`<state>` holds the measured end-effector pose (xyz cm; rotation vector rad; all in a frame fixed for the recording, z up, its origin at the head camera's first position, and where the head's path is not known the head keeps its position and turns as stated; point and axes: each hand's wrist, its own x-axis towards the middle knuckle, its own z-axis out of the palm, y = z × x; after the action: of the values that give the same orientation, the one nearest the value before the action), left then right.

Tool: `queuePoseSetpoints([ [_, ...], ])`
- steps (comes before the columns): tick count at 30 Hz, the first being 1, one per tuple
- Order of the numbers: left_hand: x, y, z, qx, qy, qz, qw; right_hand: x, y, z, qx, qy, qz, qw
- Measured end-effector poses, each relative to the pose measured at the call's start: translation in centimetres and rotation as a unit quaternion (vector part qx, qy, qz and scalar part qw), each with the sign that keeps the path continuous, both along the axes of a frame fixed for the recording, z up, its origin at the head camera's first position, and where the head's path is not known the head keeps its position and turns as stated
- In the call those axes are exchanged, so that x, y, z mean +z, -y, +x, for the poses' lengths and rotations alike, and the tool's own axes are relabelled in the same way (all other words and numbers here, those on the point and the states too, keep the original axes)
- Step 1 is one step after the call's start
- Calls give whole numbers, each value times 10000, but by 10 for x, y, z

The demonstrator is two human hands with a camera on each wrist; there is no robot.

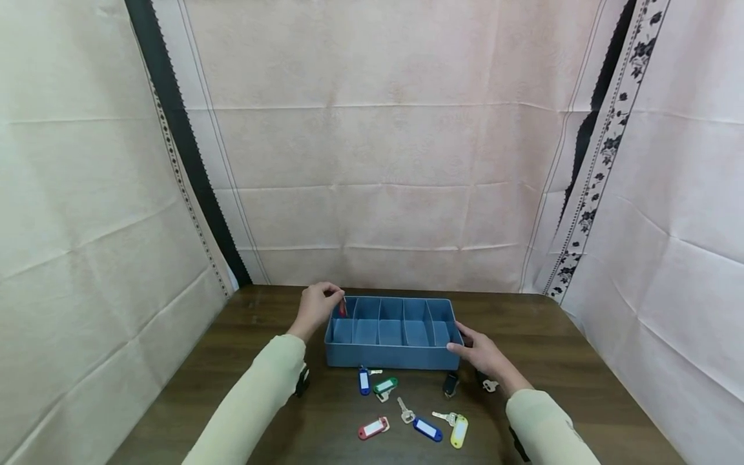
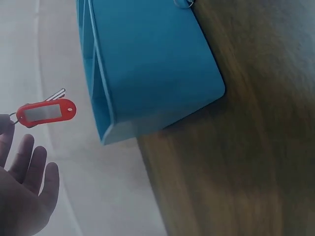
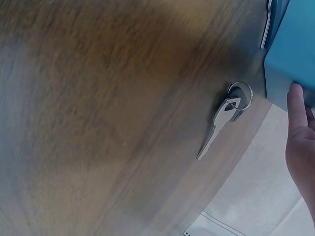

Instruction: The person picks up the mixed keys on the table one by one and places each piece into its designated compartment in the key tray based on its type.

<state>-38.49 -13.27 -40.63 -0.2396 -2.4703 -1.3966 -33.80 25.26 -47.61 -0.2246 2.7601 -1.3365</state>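
Note:
My left hand (image 1: 316,309) pinches the ring of a red key tag (image 2: 67,110) between thumb and fingertips. The tag has a white label, and a key (image 2: 58,94) shows behind it. In the head view the tag hangs at the leftmost compartment of a blue divided box (image 1: 392,358); the left wrist view shows it beside the box's opening. At the box's right end, my right hand (image 1: 484,355) touches the wall and front corner with fairly straight fingers and thumb. A key on a ring (image 3: 222,117) lies on the table close to that hand.
Before the box, on the wooden table (image 1: 314,413), lie blue tags (image 1: 363,381), a green tag (image 1: 385,386), a red tag (image 1: 373,428), a yellow tag (image 1: 459,431) and a black fob (image 1: 450,384), several with keys. White cloth (image 1: 372,194) hangs around the table.

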Motion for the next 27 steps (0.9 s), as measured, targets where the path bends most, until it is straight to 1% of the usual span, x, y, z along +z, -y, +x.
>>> queuePoseSetpoints([
  [2, -4, 1, -5, -3, 91, 124, 9999, 0, 0, -1, 31, -20, -47, 10000],
  [5, -11, 2, -10, 47, 170, 122, 9998, -1, -1, -1, 75, -29, -110, 9999],
  [9, -18, 2, -14, 15, 306, 144, 9994, 0, -1, -1, 64, 20, -141, 9999],
  [14, -22, 1, -14, 37, 399, 139, 9991, 0, -1, -1, 14, 79, -132, 9999],
  [20, -26, 0, -14, 256, 437, -125, 9986, 0, 0, -2, 38, 90, -130, 9999],
  [23, -26, 1, -15, 329, 413, -243, 9983, 0, -1, -2, 49, 117, -158, 9998],
  [27, -25, 2, -15, 298, 339, -288, 9986, 1, -3, -2, 53, 151, -173, 9997],
])
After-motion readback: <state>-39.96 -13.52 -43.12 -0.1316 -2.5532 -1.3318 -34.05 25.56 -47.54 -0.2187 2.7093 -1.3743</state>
